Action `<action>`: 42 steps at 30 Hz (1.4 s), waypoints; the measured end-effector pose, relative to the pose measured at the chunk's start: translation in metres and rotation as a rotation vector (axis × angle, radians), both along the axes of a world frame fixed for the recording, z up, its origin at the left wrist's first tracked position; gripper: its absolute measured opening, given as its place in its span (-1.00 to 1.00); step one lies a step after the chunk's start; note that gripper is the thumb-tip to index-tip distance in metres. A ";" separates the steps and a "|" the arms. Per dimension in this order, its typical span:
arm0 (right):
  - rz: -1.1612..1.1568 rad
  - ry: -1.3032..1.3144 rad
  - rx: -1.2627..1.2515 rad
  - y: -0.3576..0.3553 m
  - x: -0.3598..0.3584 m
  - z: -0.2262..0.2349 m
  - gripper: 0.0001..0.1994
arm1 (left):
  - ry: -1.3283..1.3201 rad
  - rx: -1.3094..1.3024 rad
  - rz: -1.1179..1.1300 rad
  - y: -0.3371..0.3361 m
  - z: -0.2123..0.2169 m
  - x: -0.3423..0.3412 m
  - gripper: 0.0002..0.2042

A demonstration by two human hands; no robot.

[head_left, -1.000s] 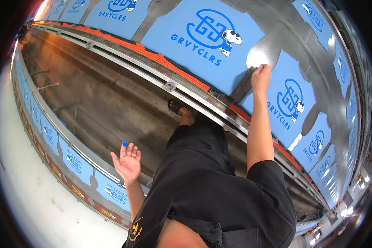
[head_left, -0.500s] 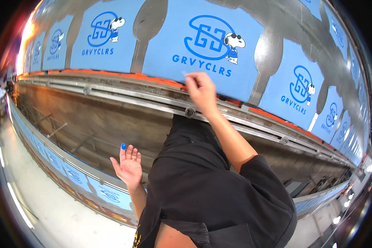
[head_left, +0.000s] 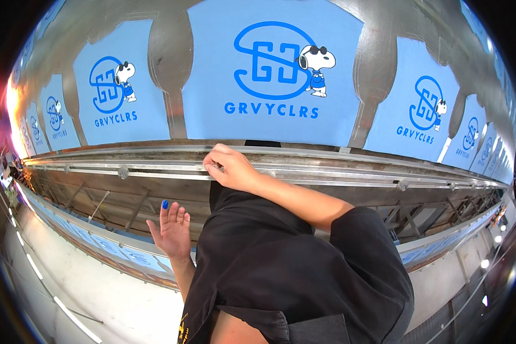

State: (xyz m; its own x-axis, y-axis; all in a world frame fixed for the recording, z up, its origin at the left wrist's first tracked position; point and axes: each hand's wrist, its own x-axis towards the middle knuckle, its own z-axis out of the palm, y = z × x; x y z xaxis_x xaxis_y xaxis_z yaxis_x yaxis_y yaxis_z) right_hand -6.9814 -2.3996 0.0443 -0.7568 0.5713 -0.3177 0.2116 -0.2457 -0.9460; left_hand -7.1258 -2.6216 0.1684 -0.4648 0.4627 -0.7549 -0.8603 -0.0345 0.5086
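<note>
The person's left hand (head_left: 172,232) was raised palm up beside the dark-clothed body, its grip spread, the thumb standing off to the left and the index fingertip wearing a blue cover (head_left: 165,204). Nothing lay in its palm. The right hand (head_left: 229,166) reached across the front of the body, over the near edge of a long grey desk (head_left: 175,63) and its metal rail (head_left: 350,179). Its grip was curled, fingertips drawn in toward the thumb and aimed to the person's left; whether they met, or pinched something small, could not be told, nor whether the hand touched the rail.

Just beyond that hand lay the central light-blue panel (head_left: 275,69), flat on the desk. Its wide, nearly straight hem ran along the near edge, facing the person, while its body stretched directly away across the desk and narrowed toward the far end. That end ran off the top of the view, so which dimension was longer could not be told. The panel's blue looped print stood upright to the person, lettering nearest the hem and a white cartoon dog (head_left: 317,69) on the right.

A matching panel on the left (head_left: 117,86) and another on the right (head_left: 415,109) lay apart from it, grey surface between, their hems likewise toward the rail.
</note>
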 end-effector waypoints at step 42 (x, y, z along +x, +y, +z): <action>-0.106 -0.030 -0.072 -0.160 -0.260 0.043 -0.91 | 0.079 0.124 0.215 -0.233 -0.053 -0.227 -0.30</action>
State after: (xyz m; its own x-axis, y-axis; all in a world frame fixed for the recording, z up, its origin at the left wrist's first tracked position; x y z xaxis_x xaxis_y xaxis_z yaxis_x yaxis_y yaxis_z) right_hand -7.2414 -2.5598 0.0876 -0.6829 0.6224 -0.3825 0.2087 -0.3356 -0.9186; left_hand -7.3525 -2.8549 0.1151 -0.6177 0.4331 -0.6565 -0.7844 -0.2787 0.5542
